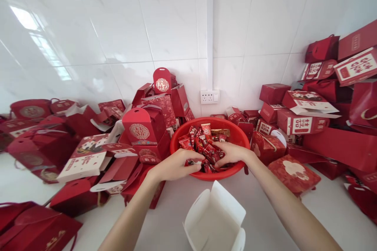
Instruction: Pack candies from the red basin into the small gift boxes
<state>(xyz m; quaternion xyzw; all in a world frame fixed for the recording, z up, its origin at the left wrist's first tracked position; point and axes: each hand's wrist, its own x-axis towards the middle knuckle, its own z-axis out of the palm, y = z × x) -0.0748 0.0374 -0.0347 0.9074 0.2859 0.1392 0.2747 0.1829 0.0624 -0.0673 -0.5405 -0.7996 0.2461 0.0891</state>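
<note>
A round red plastic basin (242, 133) stands against the back of the table. It holds a heap of small candies in red wrappers (203, 143). My left hand (178, 163) reaches over its near left rim, thumb and fingers apart at the candies. From the right, my right hand (231, 153) lies on the heap with its fingers spread; some fingertips are hidden among the wrappers. Between my forearms, in front of the basin, stands a box (213, 219) with its white inside facing up and its flaps open.
Red gift boxes (144, 125) are piled to the left of the basin. More red boxes (303, 125) are stacked high at the right, some with flaps open. Behind is a white tiled wall with a power socket (209, 97). A white tabletop (165, 223) lies underneath.
</note>
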